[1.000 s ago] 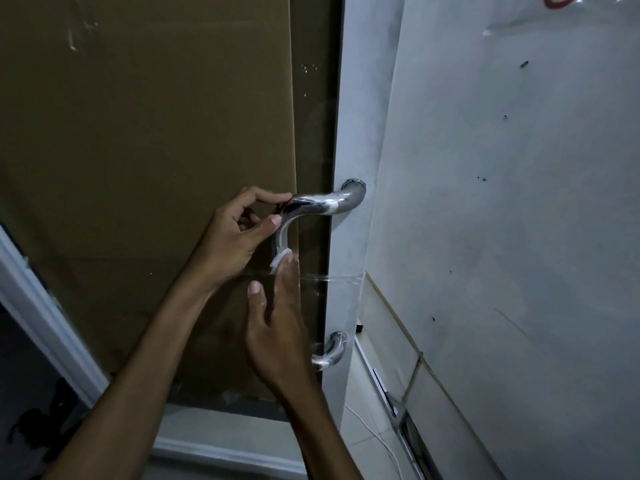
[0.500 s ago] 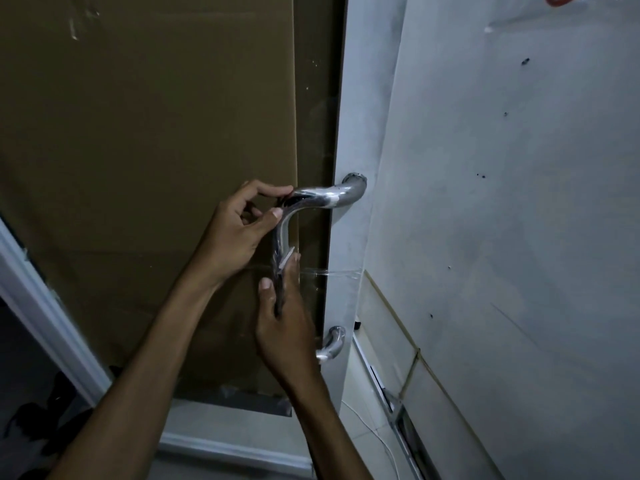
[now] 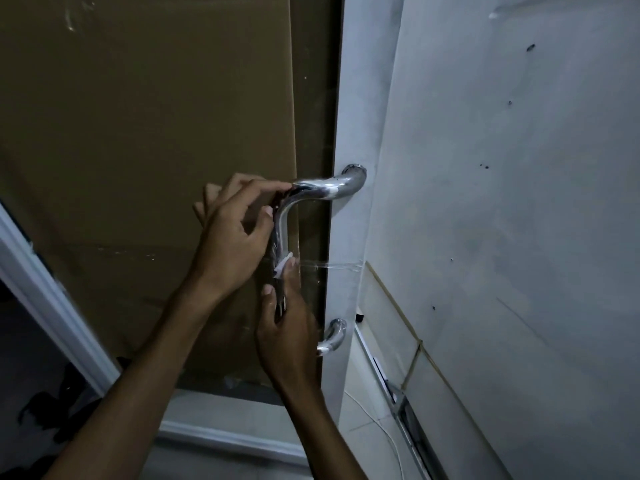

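Brown cardboard sheet (image 3: 138,133) is covering most of the door panel on the left, and a grey-white wall (image 3: 502,202) is filling the right side. The white door stile (image 3: 360,98) is running upright between them. The chrome pull handle (image 3: 325,187) is sitting on that stile, bolted at top and bottom, with its bar standing out in front of the cardboard edge. Left hand (image 3: 232,240) is gripping the handle's upper bend, index finger over the top and thumb against the bar. Right hand (image 3: 291,330) is pinching the bar lower down, between thumb and straight fingers. A clear tape strip (image 3: 332,266) is stretching from bar to stile. One right fingertip is touching a white scrap (image 3: 283,263) stuck on the bar.
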A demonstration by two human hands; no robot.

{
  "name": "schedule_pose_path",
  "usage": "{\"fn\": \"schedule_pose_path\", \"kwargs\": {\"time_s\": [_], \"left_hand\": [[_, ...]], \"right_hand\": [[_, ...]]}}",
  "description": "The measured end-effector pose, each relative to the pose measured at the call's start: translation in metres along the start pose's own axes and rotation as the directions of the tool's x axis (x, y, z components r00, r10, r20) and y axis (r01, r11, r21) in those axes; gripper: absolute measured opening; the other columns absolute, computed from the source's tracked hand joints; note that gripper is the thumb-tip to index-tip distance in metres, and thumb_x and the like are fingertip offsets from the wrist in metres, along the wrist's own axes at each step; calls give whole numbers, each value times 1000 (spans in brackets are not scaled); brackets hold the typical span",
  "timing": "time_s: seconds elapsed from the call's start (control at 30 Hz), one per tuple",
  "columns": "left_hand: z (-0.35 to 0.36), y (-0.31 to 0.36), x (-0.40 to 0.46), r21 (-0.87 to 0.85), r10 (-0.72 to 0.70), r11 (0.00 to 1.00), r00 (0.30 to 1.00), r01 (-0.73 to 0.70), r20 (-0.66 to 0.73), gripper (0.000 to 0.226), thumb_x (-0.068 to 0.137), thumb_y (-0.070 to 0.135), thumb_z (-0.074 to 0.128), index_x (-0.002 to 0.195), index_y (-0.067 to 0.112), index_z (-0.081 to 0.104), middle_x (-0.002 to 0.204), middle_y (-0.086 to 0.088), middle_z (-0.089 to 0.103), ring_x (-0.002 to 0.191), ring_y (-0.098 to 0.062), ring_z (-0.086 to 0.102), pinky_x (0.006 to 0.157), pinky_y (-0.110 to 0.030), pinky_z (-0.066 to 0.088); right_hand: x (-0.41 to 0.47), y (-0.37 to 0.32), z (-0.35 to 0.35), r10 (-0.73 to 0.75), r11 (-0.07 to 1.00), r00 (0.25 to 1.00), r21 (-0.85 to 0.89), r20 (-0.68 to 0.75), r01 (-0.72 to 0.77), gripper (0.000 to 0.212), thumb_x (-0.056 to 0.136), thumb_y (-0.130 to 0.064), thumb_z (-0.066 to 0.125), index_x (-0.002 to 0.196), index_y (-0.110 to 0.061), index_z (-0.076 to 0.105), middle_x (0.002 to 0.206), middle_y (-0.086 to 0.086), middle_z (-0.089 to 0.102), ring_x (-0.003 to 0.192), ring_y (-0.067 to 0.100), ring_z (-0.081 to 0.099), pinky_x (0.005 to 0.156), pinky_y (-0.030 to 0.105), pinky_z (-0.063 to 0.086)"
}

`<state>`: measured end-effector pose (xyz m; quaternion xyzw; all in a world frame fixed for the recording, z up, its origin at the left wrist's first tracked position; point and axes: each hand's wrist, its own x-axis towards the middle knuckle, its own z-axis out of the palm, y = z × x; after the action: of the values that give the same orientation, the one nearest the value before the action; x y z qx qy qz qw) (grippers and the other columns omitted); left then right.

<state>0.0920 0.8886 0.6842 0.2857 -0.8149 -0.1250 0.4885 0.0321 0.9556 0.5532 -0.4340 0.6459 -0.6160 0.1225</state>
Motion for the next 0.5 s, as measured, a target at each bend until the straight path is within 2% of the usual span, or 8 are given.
{"fn": "schedule_pose_path", "kwargs": {"time_s": [0.1, 0.2, 0.3, 0.37, 0.43, 0.5], "left_hand": [[-6, -4, -15, 32, 6, 999, 999, -5, -43, 35, 98, 13, 59, 120, 38, 69, 117, 13, 56, 117, -22, 52, 101, -4, 10], [-6, -16, -23, 15, -37, 999, 999, 38, -34, 33, 97, 12, 59, 113, 40, 68, 114, 14, 55, 114, -25, 54, 103, -5, 8], [0, -24, -32, 12, -59, 998, 998, 59, -4, 31, 97, 12, 60, 108, 40, 68, 111, 16, 55, 114, -24, 56, 103, -2, 5], [4, -29, -37, 4, -68, 998, 998, 68, 16, 29, 98, 12, 60, 106, 38, 68, 111, 16, 56, 114, -23, 57, 103, -2, 5], [7, -33, -40, 4, -74, 997, 996, 74, 39, 28, 98, 12, 60, 106, 37, 69, 111, 16, 57, 114, -22, 56, 103, -8, 11], [9, -34, -42, 6, -84, 996, 995, 84, 56, 26, 99, 12, 59, 105, 36, 70, 110, 16, 57, 112, -19, 53, 100, -24, 22]], "right_hand": [[-5, -3, 5, -30, 1000, 999, -4, -34, 30, 65, 105, -51, 41, 163, -47, 12, 169, -22, 23, 156, -1, 19, 127, 46, 29], [-14, 3, 8, -47, 999, 999, -26, -3, 47, 66, 107, -48, 42, 165, -43, 9, 171, -21, 17, 157, -1, 15, 129, 44, 23], [-15, 8, 12, 2, 1000, 1000, 10, -15, -2, 65, 103, -57, 38, 161, -52, 8, 170, -20, 21, 157, 2, 19, 127, 49, 27], [-9, 7, 13, -9, 1000, 1000, 9, -21, 10, 67, 103, -57, 38, 162, -51, 8, 170, -21, 20, 157, 2, 20, 127, 48, 27], [-10, 10, 14, -18, 1000, 1000, -6, 5, 19, 68, 103, -57, 38, 163, -48, 8, 170, -22, 19, 156, 2, 19, 128, 44, 25], [-14, 21, 18, 26, 1000, 1000, -17, -8, -26, 66, 103, -59, 38, 163, -45, 16, 168, -18, 29, 155, 5, 27, 127, 46, 29]]}}
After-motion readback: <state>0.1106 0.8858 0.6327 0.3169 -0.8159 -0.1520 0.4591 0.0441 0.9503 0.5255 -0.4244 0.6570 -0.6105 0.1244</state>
